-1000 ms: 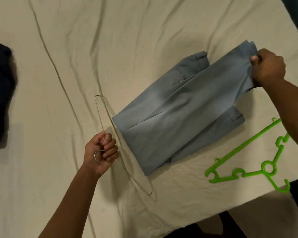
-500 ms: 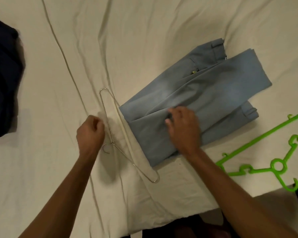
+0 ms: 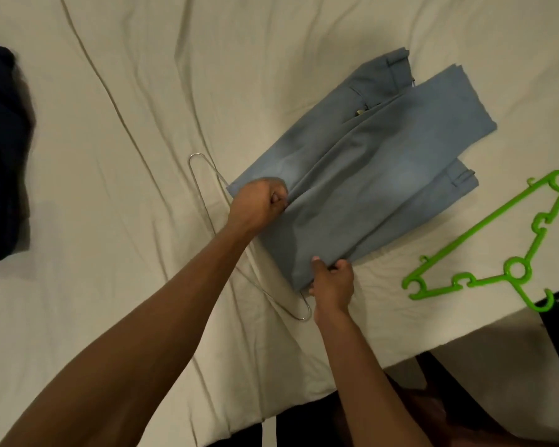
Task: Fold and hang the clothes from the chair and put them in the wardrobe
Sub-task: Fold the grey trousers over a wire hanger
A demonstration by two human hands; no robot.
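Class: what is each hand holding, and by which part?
Both hold the trousers at the folded end: left hand at one corner, right hand at the other.

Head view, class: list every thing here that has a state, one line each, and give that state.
Blue trousers: folded, flat on the sheet, gripped at the near folded end.
Wire hanger: flat on the sheet, partly under the trousers and arm, held by neither hand.
Green hanger: flat on the sheet, untouched.
Left hand: grips the trousers' edge.
Right hand: grips the trousers' near corner.
Dark garment: heaped at the left edge.

Trousers (image 3: 368,175) between wire hanger (image 3: 204,201), plastic hanger (image 3: 484,240).
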